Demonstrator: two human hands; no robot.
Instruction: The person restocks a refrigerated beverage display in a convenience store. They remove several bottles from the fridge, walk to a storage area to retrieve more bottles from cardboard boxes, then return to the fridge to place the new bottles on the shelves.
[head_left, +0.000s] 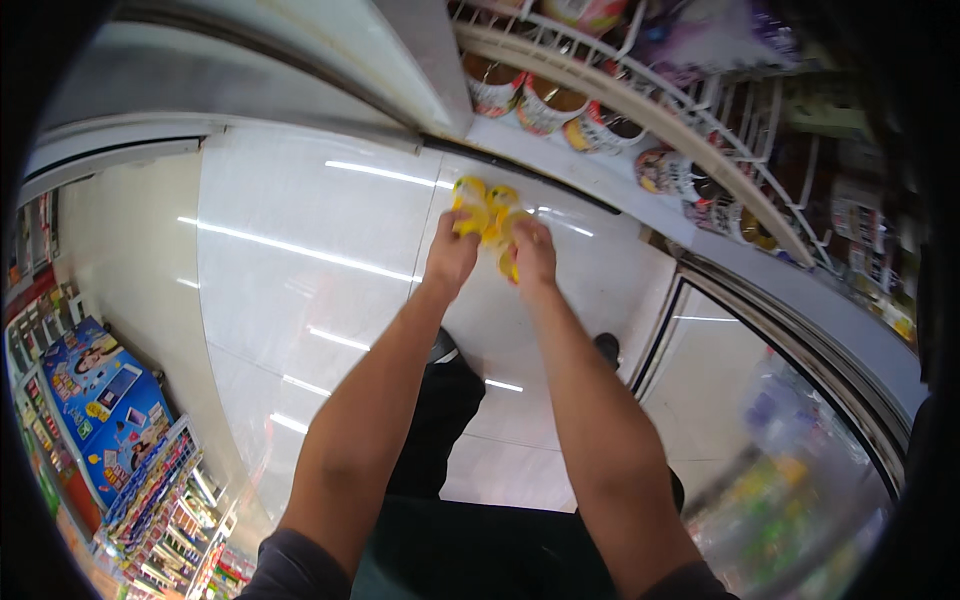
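Observation:
Both arms reach forward over the floor, and the hands meet around a cluster of small yellow packages (470, 187). My left hand (453, 255) grips the cluster on its left side. On the right side, my right hand (535, 251) has its fingers closed on the same cluster. Motion blur and the fingers hide what the packages are exactly and how they are joined. Just beyond the hands, the bottom shelf (585, 171) of a display fridge holds several printed cups (551, 105) in a row.
White wire shelving (705, 112) carries more packaged goods above the cups. A glass fridge door (697, 360) stands open at the right. Pale glossy tiles (300, 202) cover the floor. A blue printed display (112, 405) and racks of small goods (165, 540) stand at the lower left.

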